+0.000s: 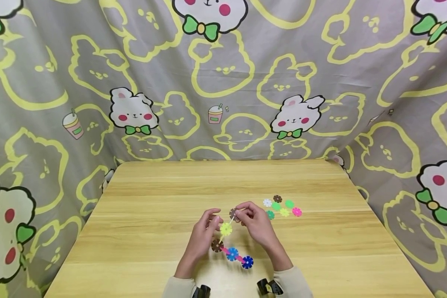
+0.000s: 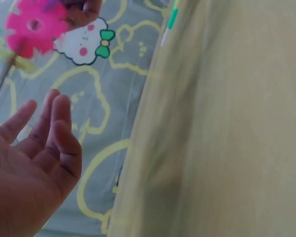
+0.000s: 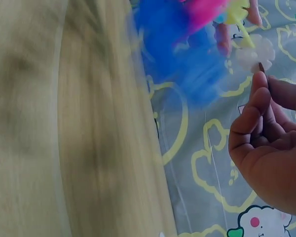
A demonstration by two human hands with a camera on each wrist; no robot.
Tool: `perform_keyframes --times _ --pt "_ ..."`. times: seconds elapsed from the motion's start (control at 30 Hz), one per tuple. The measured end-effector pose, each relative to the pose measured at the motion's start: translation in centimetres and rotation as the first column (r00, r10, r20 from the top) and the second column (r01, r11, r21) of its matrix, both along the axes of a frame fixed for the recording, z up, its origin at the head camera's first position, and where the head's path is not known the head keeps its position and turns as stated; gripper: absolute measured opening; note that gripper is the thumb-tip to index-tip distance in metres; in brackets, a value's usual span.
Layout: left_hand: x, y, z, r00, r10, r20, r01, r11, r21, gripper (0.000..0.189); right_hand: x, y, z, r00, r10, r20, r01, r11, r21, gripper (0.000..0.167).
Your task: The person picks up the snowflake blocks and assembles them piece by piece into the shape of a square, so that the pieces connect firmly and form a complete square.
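Note:
My right hand pinches a brown notched plastic disc between thumb and fingertips. From it hangs a chain of slotted snowflake discs: a white disc, a yellow disc, a second brown disc, a light blue disc and a dark blue disc, with pink ones edge-on between. My left hand stays beside the yellow disc, its fingers loosely bent and apart. In the left wrist view a pink disc hangs above that hand's fingers.
Loose discs lie on the wooden table beyond my right hand, among them a white one, a pink one and several green ones. A patterned curtain encloses the table at the back and sides.

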State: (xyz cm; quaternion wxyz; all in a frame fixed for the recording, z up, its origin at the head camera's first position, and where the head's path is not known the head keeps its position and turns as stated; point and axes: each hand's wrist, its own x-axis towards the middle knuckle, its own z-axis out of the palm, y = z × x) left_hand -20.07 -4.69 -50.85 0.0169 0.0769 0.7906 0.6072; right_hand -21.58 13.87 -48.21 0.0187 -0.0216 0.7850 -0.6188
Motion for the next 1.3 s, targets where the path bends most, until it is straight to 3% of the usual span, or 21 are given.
perform_keyframes --times 0.2,0.4,0.57,0.7,0.83,0.93,1.07,1.3 --pt "0.0 0.7 0.5 0.999 -0.002 -0.047 -0.001 0.998 -0.065 0.033 0.1 -0.8 0.0 0.999 0.037 -0.009 -0.036 0.994 0.102 0.009" --pt "0.0 1.1 0.1 0.994 0.001 -0.113 -0.013 0.994 -0.108 0.027 0.3 -1.2 0.3 0.994 0.091 -0.056 -0.082 0.986 0.142 0.009" --pt "0.0 1.3 -0.3 0.989 0.021 -0.148 -0.034 0.995 -0.090 0.024 0.3 -1.2 0.4 0.988 0.128 -0.088 -0.114 0.982 0.150 0.010" --pt "0.1 1.3 -0.4 0.985 0.059 -0.164 -0.073 0.994 -0.081 0.024 0.2 -0.7 0.2 0.989 0.129 -0.073 -0.115 0.978 0.174 0.014" --pt "0.1 1.0 -0.5 0.981 0.122 -0.151 -0.132 0.989 -0.059 0.025 -0.2 0.9 -0.1 0.995 0.076 -0.060 -0.061 0.972 0.227 0.015" --pt "0.0 0.6 -0.4 0.978 0.156 -0.137 -0.161 0.987 -0.024 0.027 -0.8 2.6 -0.7 0.998 0.011 -0.067 0.010 0.950 0.313 0.015" --pt "0.0 0.3 -0.4 0.975 0.187 -0.119 -0.188 0.982 -0.001 0.026 -1.7 5.1 -1.6 0.996 -0.053 -0.075 0.081 0.889 0.450 0.020" --pt "-0.3 0.1 -0.6 0.972 0.218 -0.087 -0.220 0.976 -0.006 0.023 -2.6 8.0 -2.8 0.994 -0.110 -0.002 0.090 0.804 0.588 0.029"
